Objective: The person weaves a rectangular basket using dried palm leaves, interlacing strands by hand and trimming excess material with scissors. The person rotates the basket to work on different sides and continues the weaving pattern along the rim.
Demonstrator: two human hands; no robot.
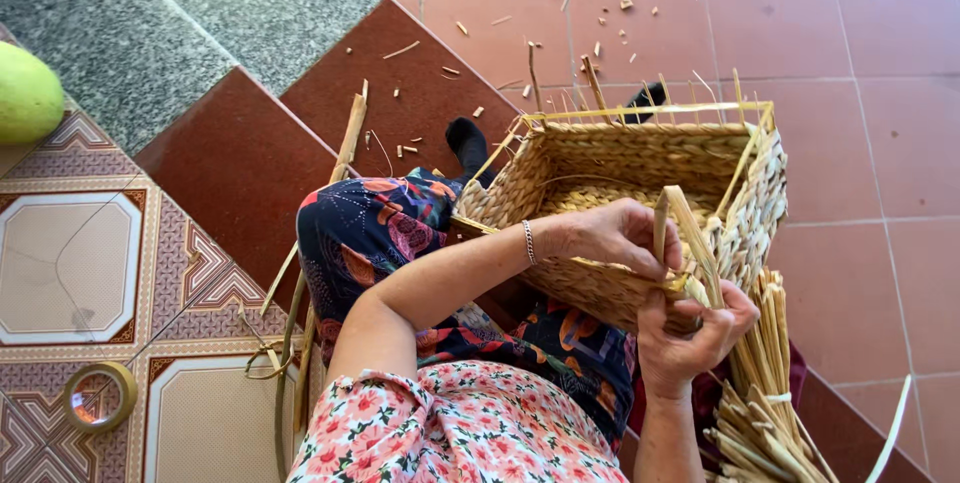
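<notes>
Both hands [655, 288] on woven basket [625, 198] rim

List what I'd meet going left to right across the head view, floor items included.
Green fruit → tape roll → loose straw strips → left hand on the woven basket → right hand → bundle of straw stalks.

Tan woven basket [640, 158], floral navy skirt [380, 228], pink-flowered blouse [450, 428], green fruit [25, 93]
</notes>
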